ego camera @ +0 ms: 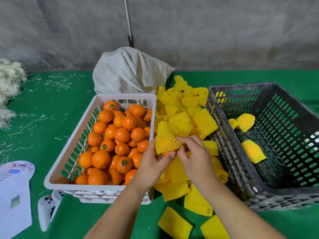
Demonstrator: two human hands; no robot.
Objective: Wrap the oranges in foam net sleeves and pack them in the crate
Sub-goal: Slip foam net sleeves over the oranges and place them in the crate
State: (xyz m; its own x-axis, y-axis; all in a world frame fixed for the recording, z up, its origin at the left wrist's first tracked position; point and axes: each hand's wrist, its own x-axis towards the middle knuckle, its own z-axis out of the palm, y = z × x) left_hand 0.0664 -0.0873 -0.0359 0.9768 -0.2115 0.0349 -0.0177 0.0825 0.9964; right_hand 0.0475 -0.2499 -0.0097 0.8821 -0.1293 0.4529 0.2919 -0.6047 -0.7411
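Observation:
Between the two baskets, my left hand [152, 161] cups an orange [166, 153] from below, its thumb on the fruit's bare underside. A yellow foam net sleeve [166, 138] covers most of that orange. My right hand [193, 152] pinches the sleeve's right edge. A white basket [57, 169] on the left is full of bare oranges [117, 140]. On the right stands the dark grey crate [224, 152], with two sleeved oranges inside, one at the back [245, 121] and one nearer [252, 150]. Loose yellow sleeves [189, 107] lie heaped between basket and crate.
A white woven sack [127, 71] stands behind the white basket. Pale straw [8, 80] is piled at the far left on the green table cover [51, 104]. White paper [13, 200] and a white game controller [46, 209] lie at the front left. More sleeves [176, 225] lie near the front edge.

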